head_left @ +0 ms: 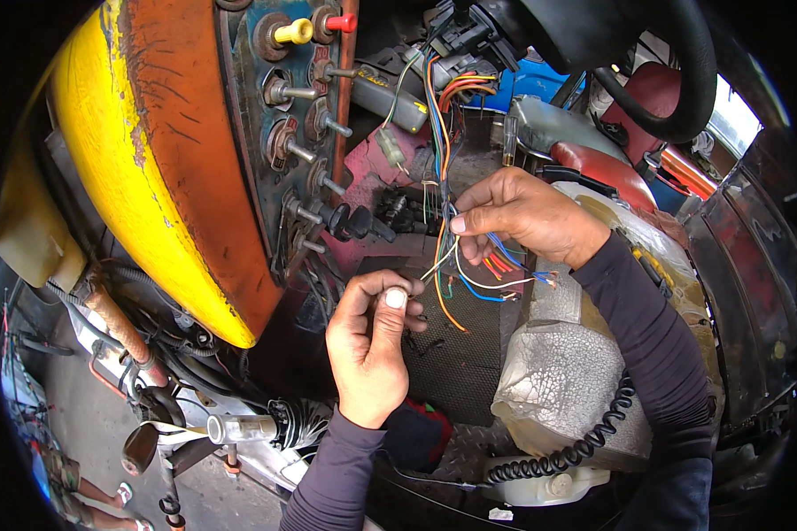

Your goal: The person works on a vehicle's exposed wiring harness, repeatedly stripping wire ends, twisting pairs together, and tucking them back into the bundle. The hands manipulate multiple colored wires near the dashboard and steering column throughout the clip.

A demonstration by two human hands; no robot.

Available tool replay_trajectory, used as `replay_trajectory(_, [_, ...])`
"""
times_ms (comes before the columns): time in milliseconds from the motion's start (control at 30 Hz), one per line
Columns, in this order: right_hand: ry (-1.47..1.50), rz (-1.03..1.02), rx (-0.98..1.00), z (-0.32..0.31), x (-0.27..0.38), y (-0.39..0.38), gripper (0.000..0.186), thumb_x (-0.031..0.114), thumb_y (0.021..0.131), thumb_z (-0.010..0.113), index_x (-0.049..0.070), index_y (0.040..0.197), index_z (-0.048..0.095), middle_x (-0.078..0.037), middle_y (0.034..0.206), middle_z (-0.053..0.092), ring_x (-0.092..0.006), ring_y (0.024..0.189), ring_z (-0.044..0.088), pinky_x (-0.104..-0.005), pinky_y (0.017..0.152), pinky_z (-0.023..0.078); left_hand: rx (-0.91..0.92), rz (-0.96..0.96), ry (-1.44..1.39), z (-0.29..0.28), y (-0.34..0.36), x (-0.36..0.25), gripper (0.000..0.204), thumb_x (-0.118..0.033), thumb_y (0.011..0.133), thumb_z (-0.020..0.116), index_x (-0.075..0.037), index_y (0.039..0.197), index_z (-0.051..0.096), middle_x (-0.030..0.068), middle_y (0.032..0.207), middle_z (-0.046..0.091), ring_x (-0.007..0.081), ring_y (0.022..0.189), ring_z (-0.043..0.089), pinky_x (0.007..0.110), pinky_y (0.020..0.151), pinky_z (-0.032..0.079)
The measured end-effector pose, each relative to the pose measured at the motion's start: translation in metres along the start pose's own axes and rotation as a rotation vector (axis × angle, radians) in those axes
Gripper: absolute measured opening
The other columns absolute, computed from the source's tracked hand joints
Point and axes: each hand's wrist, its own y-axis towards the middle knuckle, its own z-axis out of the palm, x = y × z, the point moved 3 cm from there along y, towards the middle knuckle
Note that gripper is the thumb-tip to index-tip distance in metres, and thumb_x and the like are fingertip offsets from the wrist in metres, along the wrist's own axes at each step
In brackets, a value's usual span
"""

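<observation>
My right hand pinches a bundle of coloured wires hanging from a dark housing at the top. Below it, loose ends of orange, blue, red, white and other wires fan out. My left hand, lower and to the left, has thumb and fingertips pressed around the tip of a pale wire that runs down from the bundle. A pale green connector dangles on thin wires left of the bundle.
A panel of switches on a yellow-and-orange body stands left. Right are a black steering wheel, red seat parts, a cracked grey cover and a coiled cable. Another person's legs show at lower left.
</observation>
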Motion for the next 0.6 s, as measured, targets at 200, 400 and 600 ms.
replay_trajectory(200, [0.054,0.007,0.034,0.001,-0.001,-0.002,0.025,0.02,0.1,0.071,-0.004,0.102,0.073,-0.011,0.086,0.077,-0.0164,0.074,0.074,-0.0293,0.071,0.059,-0.013,-0.008,0.0,-0.001,0.0,0.0,0.013,-0.011,0.11,0.057,0.001,0.113,0.063,0.0093,0.108,0.07,0.012,0.088,0.066,0.027,0.075,0.059])
replay_trajectory(400, [0.023,0.075,0.082,0.0,-0.001,-0.005,0.028,0.024,0.102,0.07,-0.002,0.112,0.072,-0.011,0.096,0.077,-0.0164,0.081,0.074,-0.0295,0.073,0.059,-0.014,-0.027,-0.043,-0.001,0.002,0.002,0.014,-0.011,0.11,0.057,0.001,0.112,0.064,0.0096,0.108,0.07,0.0119,0.09,0.066,0.028,0.075,0.059])
replay_trajectory(600, [-0.364,-0.107,-0.125,-0.012,0.03,-0.02,0.029,0.016,0.1,0.072,-0.004,0.121,0.071,-0.009,0.101,0.076,-0.0118,0.091,0.07,-0.0264,0.079,0.057,-0.011,-0.02,-0.071,-0.003,0.001,0.008,0.014,-0.012,0.11,0.058,0.0,0.113,0.064,0.0085,0.108,0.071,0.0114,0.089,0.066,0.027,0.075,0.059])
